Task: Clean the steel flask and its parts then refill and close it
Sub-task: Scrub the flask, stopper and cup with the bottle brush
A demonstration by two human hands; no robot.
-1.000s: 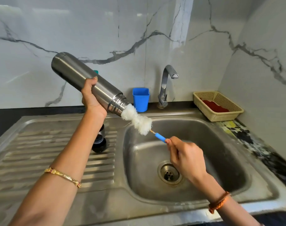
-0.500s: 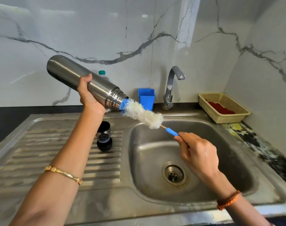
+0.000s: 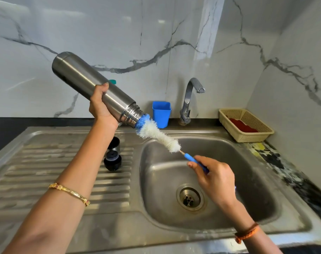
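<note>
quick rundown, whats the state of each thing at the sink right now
steel flask: uncapped, tilted mouth-down, held in left hand
bottle brush: mostly outside the flask, only its blue tip at the mouth, handle in right hand
black stopper: off the flask, standing on the drainboard
steel cap: off, behind the stopper
tap: no water running
sink: drain open, no standing water

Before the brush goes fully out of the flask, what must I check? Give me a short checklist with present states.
1. Left hand grips flask firmly: ok.
2. Right hand holds bottle brush by its handle: ok.
3. Flask mouth tilted down toward sink: ok.
4. Brush tip inside the mouth: ok.
5. Black stopper on the drainboard, clear of the hands: ok.
6. Flask inside clean: cannot tell.
</note>
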